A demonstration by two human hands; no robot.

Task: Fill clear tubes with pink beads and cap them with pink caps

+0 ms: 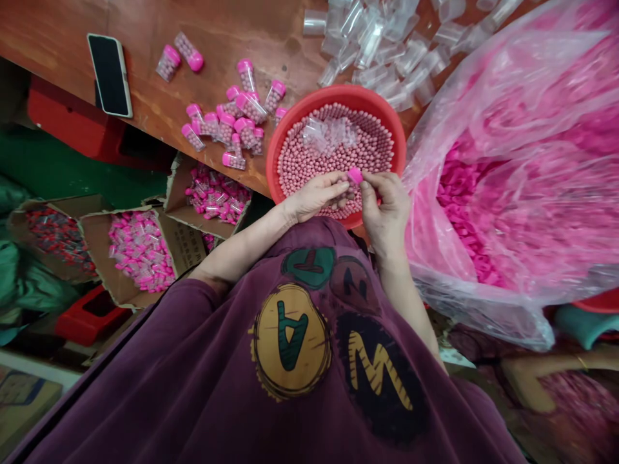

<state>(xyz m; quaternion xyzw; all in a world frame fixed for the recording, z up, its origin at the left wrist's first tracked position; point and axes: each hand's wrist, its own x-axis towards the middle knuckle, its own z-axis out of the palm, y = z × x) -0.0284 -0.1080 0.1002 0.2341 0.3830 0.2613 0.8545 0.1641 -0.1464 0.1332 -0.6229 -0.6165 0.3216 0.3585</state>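
Over the near side of a red basin (399, 138) of small pink beads (302, 164), my two hands meet. My left hand (316, 196) is closed around a small clear vial, mostly hidden by the fingers. A bright pink cap (355, 175) sits at the vial's end, pinched between the thumb and fingers of my right hand (387, 203). Whether the cap is fully seated I cannot tell. Several empty clear vials (329, 132) lie on top of the beads. Left of the basin, capped vials filled with beads (251, 106) lie loosely grouped on the wooden table (145, 84).
Clear empty tubes (372, 42) are heaped behind the basin. A large plastic bag (507, 283) of pink caps (461, 200) stands at right. Cardboard boxes (181, 248) of filled vials sit lower left. A phone (110, 74) lies far left. Another person's arm (532, 380) shows lower right.
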